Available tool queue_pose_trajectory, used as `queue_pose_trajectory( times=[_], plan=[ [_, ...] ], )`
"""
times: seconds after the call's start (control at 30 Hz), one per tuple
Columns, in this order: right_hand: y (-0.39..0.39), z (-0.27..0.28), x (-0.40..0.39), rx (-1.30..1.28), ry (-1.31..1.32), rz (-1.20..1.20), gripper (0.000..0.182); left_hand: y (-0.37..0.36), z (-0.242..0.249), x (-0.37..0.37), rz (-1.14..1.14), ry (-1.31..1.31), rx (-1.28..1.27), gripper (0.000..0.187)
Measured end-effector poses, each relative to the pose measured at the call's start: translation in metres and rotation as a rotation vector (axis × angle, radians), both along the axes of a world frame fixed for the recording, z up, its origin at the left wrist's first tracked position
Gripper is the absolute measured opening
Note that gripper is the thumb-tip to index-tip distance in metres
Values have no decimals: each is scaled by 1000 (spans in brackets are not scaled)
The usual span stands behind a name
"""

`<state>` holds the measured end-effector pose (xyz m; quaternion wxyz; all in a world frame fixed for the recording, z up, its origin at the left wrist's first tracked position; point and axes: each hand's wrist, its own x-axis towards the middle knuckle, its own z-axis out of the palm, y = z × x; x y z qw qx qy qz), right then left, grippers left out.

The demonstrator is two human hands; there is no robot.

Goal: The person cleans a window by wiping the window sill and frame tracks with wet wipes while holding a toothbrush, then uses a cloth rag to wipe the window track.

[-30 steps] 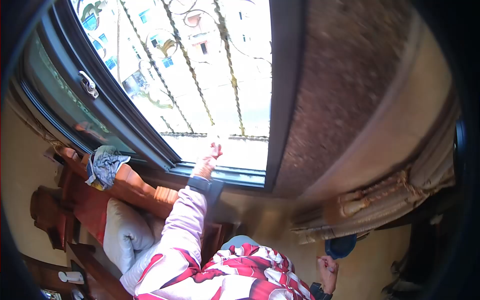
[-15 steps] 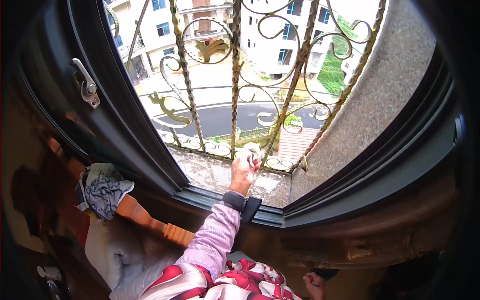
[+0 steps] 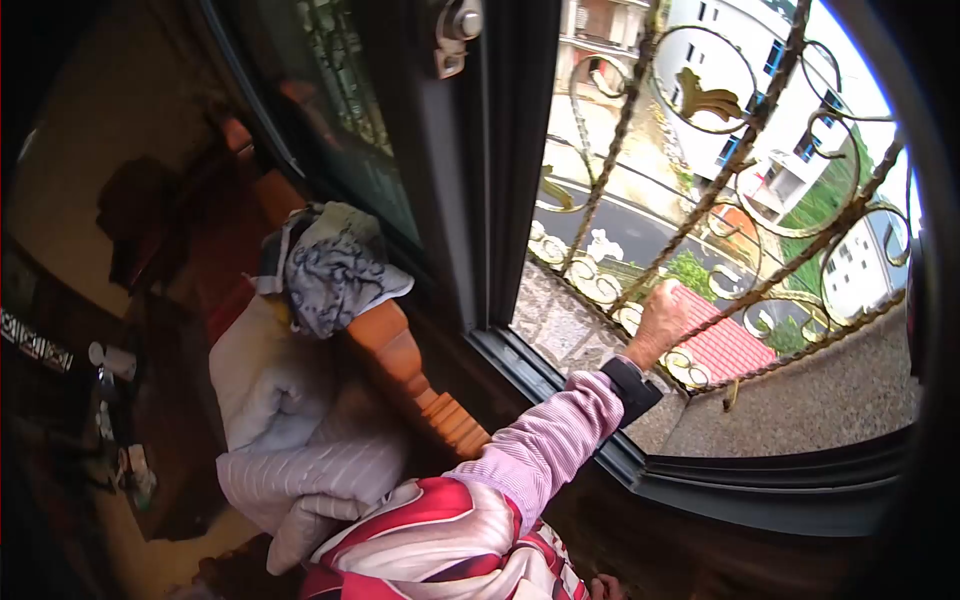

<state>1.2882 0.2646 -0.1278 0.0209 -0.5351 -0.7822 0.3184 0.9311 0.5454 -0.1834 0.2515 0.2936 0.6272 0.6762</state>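
My left hand reaches out through the open window, its fingers curled shut against the scrolled iron grille above the stone sill. I see it from the back, and the fist hides the small pale rag it pinched a moment ago. The arm wears a pink striped sleeve and a dark wrist band. Only a sliver of my right hand shows at the bottom edge, below my red and white top; its fingers are not readable.
The dark window frame with a metal latch stands left of the opening. Inside are a carved wooden bench back, a patterned cloth draped on it and pale cushions. A street and buildings lie beyond the grille.
My view has swung left and down, so the opening now sits to the right. My left hand has slid right along the grille's lower scrolls. The pale rag no longer shows at its fingertips.
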Motion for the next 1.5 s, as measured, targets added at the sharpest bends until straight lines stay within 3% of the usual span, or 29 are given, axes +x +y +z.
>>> queue_pose_trajectory(
  times=[0.1,0.17,0.2,0.27,0.3,0.43,0.47,0.5,0.67,0.77,0.9,0.93,0.97,1.03,1.1,1.17,1.2,1.23,1.3,1.33,1.37,1.4,1.5],
  plan=[
    [21,26,-27,-10,161,211,19,-68,58,22,16,99,-12,27],
    [30,11,-27,-185,154,152,18,-112,80,31,-113,145,64,23],
    [35,2,-27,-272,148,127,18,-130,85,36,-147,261,144,20],
    [45,6,-40,-199,249,290,18,-169,90,48,-166,480,340,13],
    [49,9,-51,-163,311,368,18,-185,90,52,-69,691,368,20],
    [65,27,-82,-249,444,560,17,-279,104,43,88,924,107,19],
    [70,15,-85,-208,496,631,17,-300,101,44,108,921,42,15],
    [75,-26,-88,-299,652,557,16,-322,97,43,121,915,-25,12],
    [71,12,-136,-321,893,717,18,-423,64,62,238,641,-258,14],
    [69,17,-156,-302,1010,711,22,-474,75,52,322,449,-412,18],
    [57,34,-191,-130,1022,728,24,-512,111,1,490,600,-374,8],
    [52,41,-203,-114,974,811,23,-516,114,-9,444,718,-292,17],
    [49,49,-214,-95,922,886,23,-507,120,-4,406,481,-230,36],
    [32,72,-245,-115,902,1113,23,-484,133,1,125,575,-109,57],
    [14,79,-270,-155,892,1206,21,-463,129,11,-57,610,-81,60],
    [-5,85,-285,-60,872,1199,14,-454,116,20,-9,506,-8,58],
    [-6,82,-291,-84,789,1201,16,-452,115,18,33,381,-22,49],
    [-11,85,-301,25,826,1284,21,-454,113,12,82,374,-1,48],
    [-21,90,-323,2,902,1414,29,-460,103,-4,196,362,40,45],
    [-19,107,-329,-66,791,1391,37,-470,95,-12,258,283,-61,34],
    [-15,118,-339,-112,729,1328,44,-471,96,-21,363,17,38,20],
    [-9,120,-351,33,764,1232,45,-479,105,-36,460,46,30,10],
    [10,114,-392,588,764,1021,45,-492,114,-92,750,362,42,15]
  ],
)
